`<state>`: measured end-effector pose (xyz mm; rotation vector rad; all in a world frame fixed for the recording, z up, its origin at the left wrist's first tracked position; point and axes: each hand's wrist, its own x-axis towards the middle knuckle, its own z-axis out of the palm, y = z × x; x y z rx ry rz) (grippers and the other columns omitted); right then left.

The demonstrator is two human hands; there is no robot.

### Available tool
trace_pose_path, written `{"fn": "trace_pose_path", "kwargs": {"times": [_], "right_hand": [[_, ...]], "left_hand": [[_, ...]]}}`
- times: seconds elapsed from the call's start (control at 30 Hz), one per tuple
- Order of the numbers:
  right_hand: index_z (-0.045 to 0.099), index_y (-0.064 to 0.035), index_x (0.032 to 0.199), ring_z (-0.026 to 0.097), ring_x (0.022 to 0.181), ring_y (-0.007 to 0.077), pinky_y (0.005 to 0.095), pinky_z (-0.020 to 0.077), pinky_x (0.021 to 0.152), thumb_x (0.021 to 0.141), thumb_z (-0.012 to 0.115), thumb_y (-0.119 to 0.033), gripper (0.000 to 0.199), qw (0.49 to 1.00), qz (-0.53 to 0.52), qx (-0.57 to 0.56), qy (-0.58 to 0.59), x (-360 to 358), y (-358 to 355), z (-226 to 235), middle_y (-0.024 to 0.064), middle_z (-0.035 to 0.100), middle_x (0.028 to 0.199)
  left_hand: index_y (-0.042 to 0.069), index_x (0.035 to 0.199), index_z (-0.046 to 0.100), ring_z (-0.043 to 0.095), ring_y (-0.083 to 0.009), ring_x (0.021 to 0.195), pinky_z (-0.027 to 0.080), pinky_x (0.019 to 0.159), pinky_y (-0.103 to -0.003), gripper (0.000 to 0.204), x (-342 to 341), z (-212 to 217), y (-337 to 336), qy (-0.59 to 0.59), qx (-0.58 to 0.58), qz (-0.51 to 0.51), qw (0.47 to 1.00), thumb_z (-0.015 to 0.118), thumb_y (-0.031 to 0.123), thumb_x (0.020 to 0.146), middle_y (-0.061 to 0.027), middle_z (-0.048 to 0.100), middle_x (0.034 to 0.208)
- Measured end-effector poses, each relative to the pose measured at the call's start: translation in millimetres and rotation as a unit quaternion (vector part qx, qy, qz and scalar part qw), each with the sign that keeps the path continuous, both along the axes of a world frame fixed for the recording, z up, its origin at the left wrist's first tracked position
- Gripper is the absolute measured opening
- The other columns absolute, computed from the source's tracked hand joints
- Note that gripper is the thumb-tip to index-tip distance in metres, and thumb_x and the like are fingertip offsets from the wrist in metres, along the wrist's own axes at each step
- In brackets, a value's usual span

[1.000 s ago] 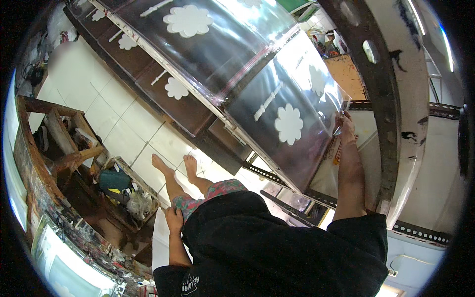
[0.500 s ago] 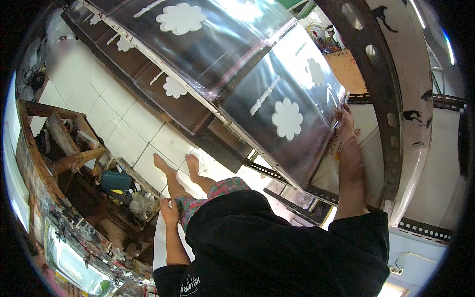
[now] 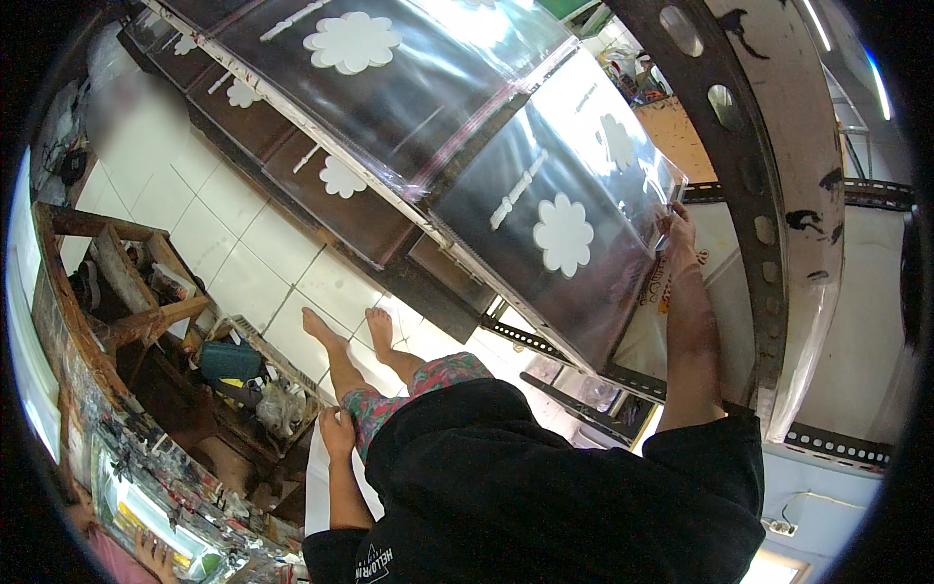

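Note:
My right hand (image 3: 678, 230) is stretched out and grips the far corner of a glossy clear-wrapped dark panel (image 3: 545, 175) that bears a white flower shape (image 3: 562, 234). The panel lies tilted on a row of similar dark flower panels (image 3: 360, 58) on a long rack. My left hand (image 3: 337, 431) hangs by my hip, fingers closed on the top edge of a white sheet (image 3: 316, 487) that hangs beside my patterned shorts. My bare feet (image 3: 350, 326) stand on white floor tiles (image 3: 224, 253).
A white-and-black perforated metal beam (image 3: 769, 185) curves down on the right. A wooden stool frame (image 3: 126, 282), a teal case (image 3: 229, 360) and cluttered shelves fill the left. Black slotted rails (image 3: 574, 389) run under the rack.
My right hand stays on the panel's corner while the view shifts slightly. My left hand has dropped a little along my hip with the white sheet.

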<state>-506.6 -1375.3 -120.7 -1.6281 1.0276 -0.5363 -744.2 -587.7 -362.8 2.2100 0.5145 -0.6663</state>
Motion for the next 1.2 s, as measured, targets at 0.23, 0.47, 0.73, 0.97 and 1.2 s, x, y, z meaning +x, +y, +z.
{"fn": "trace_pose_path", "kwargs": {"times": [0.23, 0.47, 0.73, 0.97, 1.2], "right_hand": [[0.051, -0.0036, 0.123, 0.054, 0.063, 0.0138, 0.0253, 0.0520, 0.058, 0.089, 0.048, 0.009, 0.037, 0.999, 0.037, -0.005, -0.002, -2.7, -10.5, -3.4, 0.0077, 0.056, 0.091], [0.049, -0.0022, 0.128, 0.062, 0.078, 0.0175, 0.0286, 0.0560, 0.065, 0.089, 0.048, 0.007, 0.040, 1.000, 0.012, -0.018, 0.004, 1.7, 5.9, -1.0, 0.0097, 0.057, 0.104], [0.053, 0.0010, 0.129, 0.065, 0.089, 0.0206, 0.0302, 0.0551, 0.074, 0.091, 0.054, -0.003, 0.038, 0.990, 0.055, -0.118, 0.054, -6.3, -49.3, 1.6, 0.0105, 0.059, 0.111], [0.068, -0.0053, 0.111, 0.067, 0.096, 0.0325, 0.0391, 0.0513, 0.087, 0.088, 0.062, -0.018, 0.027, 0.760, 0.081, -0.560, 0.320, -4.3, -4.3, 8.8, 0.0174, 0.070, 0.105], [0.070, -0.0062, 0.106, 0.068, 0.092, 0.0314, 0.0401, 0.0512, 0.081, 0.086, 0.065, -0.018, 0.024, 0.873, 0.139, -0.327, 0.335, 7.9, 20.0, -1.5, 0.0157, 0.071, 0.095]], "left_hand": [[-0.005, 0.108, 0.065, 0.060, -0.0430, 0.106, 0.046, 0.093, -0.048, 0.033, 5.1, -4.4, -2.2, -0.042, -0.007, -0.001, 0.999, 0.060, 0.021, 0.088, -0.0262, 0.063, 0.110], [-0.007, 0.105, 0.063, 0.056, -0.0454, 0.108, 0.044, 0.097, -0.049, 0.030, 12.5, 8.3, -6.0, -0.024, -0.016, 0.002, 1.000, 0.060, 0.018, 0.090, -0.0279, 0.060, 0.111], [-0.007, 0.104, 0.064, 0.058, -0.0421, 0.106, 0.045, 0.095, -0.046, 0.031, 8.8, 5.2, -0.3, -0.026, -0.020, -0.005, 0.999, 0.061, 0.019, 0.088, -0.0256, 0.063, 0.107], [-0.007, 0.111, 0.063, 0.057, -0.0434, 0.108, 0.044, 0.097, -0.047, 0.034, 12.8, -2.1, 4.0, -0.002, -0.019, -0.024, 1.000, 0.060, 0.020, 0.090, -0.0257, 0.062, 0.113], [-0.004, 0.106, 0.066, 0.056, -0.0432, 0.112, 0.045, 0.098, -0.047, 0.028, 24.6, 3.4, -0.8, -0.036, -0.034, 0.012, 0.999, 0.061, 0.018, 0.089, -0.0263, 0.061, 0.111]]}}
